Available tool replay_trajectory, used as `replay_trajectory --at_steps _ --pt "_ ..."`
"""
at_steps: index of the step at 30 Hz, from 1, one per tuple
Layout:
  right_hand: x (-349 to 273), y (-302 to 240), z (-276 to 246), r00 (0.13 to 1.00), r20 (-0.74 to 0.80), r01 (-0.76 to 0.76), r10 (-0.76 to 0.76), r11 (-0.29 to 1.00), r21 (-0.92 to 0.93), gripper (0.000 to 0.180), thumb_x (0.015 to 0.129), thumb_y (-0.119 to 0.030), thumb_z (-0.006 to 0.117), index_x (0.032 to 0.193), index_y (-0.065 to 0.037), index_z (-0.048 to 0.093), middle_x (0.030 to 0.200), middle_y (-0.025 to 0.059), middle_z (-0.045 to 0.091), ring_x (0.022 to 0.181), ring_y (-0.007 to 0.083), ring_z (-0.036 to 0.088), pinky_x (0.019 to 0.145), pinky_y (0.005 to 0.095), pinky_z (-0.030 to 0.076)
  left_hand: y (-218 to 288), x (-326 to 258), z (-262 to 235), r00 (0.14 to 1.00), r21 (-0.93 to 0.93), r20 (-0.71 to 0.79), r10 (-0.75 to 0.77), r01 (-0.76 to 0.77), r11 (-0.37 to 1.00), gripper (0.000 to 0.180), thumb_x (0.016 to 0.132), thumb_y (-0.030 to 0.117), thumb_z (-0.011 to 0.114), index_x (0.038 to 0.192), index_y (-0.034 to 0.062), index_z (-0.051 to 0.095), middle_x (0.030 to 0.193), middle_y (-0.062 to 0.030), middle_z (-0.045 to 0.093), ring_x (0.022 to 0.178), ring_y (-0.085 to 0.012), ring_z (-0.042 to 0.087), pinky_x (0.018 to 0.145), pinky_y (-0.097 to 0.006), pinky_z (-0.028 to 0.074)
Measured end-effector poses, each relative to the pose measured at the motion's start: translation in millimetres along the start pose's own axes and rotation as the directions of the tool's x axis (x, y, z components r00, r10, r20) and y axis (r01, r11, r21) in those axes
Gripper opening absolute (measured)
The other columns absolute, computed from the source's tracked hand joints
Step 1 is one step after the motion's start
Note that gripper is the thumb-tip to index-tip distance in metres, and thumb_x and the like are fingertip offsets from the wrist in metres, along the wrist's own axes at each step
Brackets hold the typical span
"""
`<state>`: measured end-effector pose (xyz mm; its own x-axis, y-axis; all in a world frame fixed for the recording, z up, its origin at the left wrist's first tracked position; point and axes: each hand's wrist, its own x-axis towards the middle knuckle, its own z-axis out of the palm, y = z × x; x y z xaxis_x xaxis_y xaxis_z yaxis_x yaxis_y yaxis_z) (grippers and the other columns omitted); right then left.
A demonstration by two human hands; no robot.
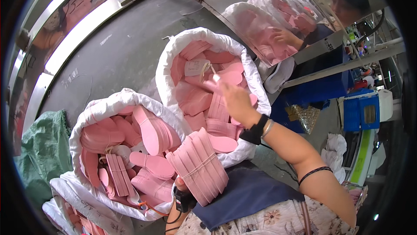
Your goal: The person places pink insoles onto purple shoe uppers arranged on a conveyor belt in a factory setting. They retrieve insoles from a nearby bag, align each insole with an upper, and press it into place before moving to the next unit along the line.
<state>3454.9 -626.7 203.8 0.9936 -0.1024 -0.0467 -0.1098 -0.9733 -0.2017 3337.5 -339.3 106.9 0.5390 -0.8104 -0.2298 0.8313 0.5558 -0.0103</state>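
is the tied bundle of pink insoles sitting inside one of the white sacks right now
No, the tied bundle of pink insoles is held up in the left hand, in front of both white sacks.

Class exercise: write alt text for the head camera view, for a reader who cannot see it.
A person's right hand reaches into a white sack of pink insoles, near a paper tag, while the left hand holds a tied bundle of insoles. A second sack stands on the left.

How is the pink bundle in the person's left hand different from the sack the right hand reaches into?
The tied bundle is small and bound by string, gripped by the left hand; the far sack is big, white and open, standing on the floor. The right hand reaches over it. Both hold pink sole-shaped pieces.
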Motion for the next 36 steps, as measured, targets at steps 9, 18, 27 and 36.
replay_trajectory --at_steps 9,18,27,36 --pt "-5 63 55 0.993 0.052 -0.119 0.11 0.968 0.223 0.035 0.08 -0.011 0.06 0.108 0.006 0.05 0.097 0.0198 0.061 0.091 0.0327 0.062 0.081 0.0397 0.05 20 22 71 0.979 -0.208 0.199 -0.047 0.09 0.974 0.068 0.091 0.037 0.056 0.145 0.0117 0.023 0.129 -0.0246 0.045 0.123 -0.04 0.043 0.098 -0.059 0.041" --pt "38 131 24 0.695 0.469 -0.523 0.545 -0.064 0.85 0.026 0.077 -0.015 0.065 0.094 0.004 0.06 0.079 0.0105 0.065 0.067 0.0185 0.066 0.062 0.0335 0.054 -8 -1 -32 0.988 -0.251 -0.11 -0.105 0.075 0.965 0.095 0.071 0.047 0.074 0.143 0.0055 0.029 0.136 -0.0203 0.043 0.124 -0.0376 0.045 0.1 -0.055 0.04" --pt "38 131 19 0.903 0.056 -0.406 0.426 0.804 0.434 0.051 0.073 -0.018 0.068 0.112 0.008 0.046 0.088 0.0204 0.063 0.076 0.0298 0.067 0.07 0.0402 0.052 -11 1 -30 0.996 -0.031 0.01 0.084 -0.083 0.996 0.107 0.063 0.054 0.077 0.137 -0.0055 0.03 0.129 -0.027 0.043 0.115 -0.0415 0.051 0.095 -0.049 0.047" --pt "49 95 -11 0.741 0.568 -0.653 0.359 0.188 0.733 0.073 0.08 -0.062 0.06 0.121 -0.003 0.05 0.078 0.0062 0.055 0.056 0.0139 0.051 0.047 0.027 0.041 -8 -4 -19 0.996 0.027 0.027 0.08 -0.08 0.996 0.105 0.062 0.053 0.077 0.139 -0.0011 0.032 0.13 -0.0216 0.047 0.117 -0.0339 0.05 0.098 -0.046 0.043"
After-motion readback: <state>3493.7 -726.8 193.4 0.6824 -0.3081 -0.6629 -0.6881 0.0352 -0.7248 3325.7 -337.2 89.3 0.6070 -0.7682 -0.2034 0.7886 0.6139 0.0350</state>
